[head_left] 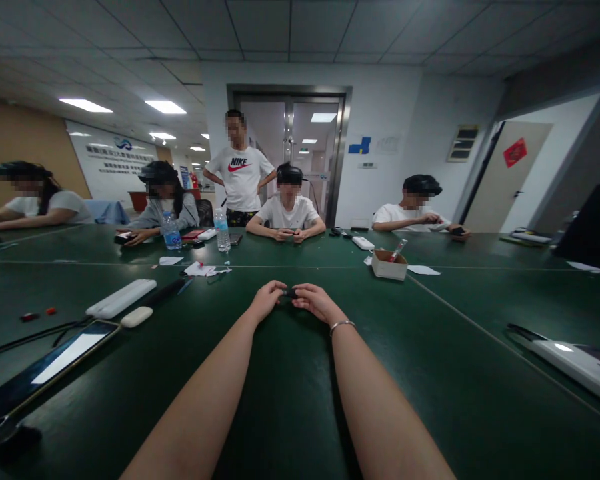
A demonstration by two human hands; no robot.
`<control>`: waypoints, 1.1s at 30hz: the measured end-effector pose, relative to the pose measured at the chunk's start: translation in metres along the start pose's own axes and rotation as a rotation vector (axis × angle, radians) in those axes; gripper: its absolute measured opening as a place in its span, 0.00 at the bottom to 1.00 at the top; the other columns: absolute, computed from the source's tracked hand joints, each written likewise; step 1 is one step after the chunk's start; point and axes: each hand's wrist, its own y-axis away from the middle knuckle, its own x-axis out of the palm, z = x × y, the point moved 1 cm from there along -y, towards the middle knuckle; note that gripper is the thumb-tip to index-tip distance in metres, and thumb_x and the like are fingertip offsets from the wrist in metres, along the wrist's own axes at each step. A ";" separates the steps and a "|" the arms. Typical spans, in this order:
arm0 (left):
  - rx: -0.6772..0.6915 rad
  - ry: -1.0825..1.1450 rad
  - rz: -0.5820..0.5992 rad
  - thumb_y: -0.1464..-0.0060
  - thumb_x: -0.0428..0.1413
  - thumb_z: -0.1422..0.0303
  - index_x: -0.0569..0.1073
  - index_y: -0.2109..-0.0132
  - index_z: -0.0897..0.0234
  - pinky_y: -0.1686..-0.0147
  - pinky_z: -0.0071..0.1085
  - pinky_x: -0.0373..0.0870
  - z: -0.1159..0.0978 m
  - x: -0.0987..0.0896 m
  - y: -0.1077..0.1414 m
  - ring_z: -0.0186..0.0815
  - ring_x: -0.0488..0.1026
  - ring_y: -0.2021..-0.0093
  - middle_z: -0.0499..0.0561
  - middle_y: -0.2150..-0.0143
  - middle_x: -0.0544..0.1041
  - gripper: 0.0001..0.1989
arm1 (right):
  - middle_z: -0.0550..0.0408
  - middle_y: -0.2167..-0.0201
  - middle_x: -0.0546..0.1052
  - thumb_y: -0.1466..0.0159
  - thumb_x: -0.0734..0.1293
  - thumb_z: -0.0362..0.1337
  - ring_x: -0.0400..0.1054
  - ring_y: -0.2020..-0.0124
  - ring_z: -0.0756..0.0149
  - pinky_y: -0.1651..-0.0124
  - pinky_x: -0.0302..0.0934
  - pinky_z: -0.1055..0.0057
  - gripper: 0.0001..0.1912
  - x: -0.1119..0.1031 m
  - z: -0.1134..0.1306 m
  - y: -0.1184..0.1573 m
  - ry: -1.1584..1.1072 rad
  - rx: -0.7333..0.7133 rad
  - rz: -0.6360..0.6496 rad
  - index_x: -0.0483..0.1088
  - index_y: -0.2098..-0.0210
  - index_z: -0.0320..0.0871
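A small dark object (289, 293), too small to identify, is held just above or on the green table (290, 373), straight ahead of me. My left hand (269, 300) grips its left end between thumb and fingers. From the other side, my right hand (319, 301) pinches its right end, with a silver bangle on that wrist. Both forearms reach forward over the tabletop. The fingers hide part of the object.
Left of my arms lie a phone (55, 370), a white power bank (123, 298) and a white oval case (137, 317). A small box (389, 265) stands ahead right; a white power strip (575, 363) lies far right. Water bottles (222, 230) and several people are across the table.
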 end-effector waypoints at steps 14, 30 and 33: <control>-0.046 0.065 0.026 0.49 0.45 0.66 0.71 0.61 0.65 0.74 0.25 0.61 -0.003 0.000 0.003 0.29 0.64 0.77 0.47 0.76 0.69 0.14 | 0.53 0.75 0.75 0.43 0.66 0.25 0.73 0.78 0.71 0.71 0.69 0.76 0.06 0.005 0.004 0.006 0.002 0.011 -0.018 0.70 0.65 0.36; 0.062 0.003 0.024 0.48 0.49 0.61 0.72 0.60 0.62 0.67 0.27 0.64 0.001 0.008 0.001 0.32 0.70 0.68 0.48 0.70 0.73 0.13 | 0.52 0.73 0.76 0.43 0.66 0.28 0.74 0.76 0.69 0.69 0.69 0.75 0.14 -0.003 -0.001 0.002 0.014 -0.017 -0.046 0.65 0.57 0.39; 0.028 -0.018 -0.001 0.48 0.50 0.63 0.71 0.60 0.62 0.66 0.28 0.65 0.000 0.011 -0.001 0.32 0.70 0.68 0.49 0.69 0.74 0.12 | 0.51 0.72 0.76 0.44 0.67 0.29 0.74 0.75 0.69 0.70 0.69 0.76 0.12 -0.004 0.000 0.003 0.006 -0.019 -0.068 0.66 0.59 0.38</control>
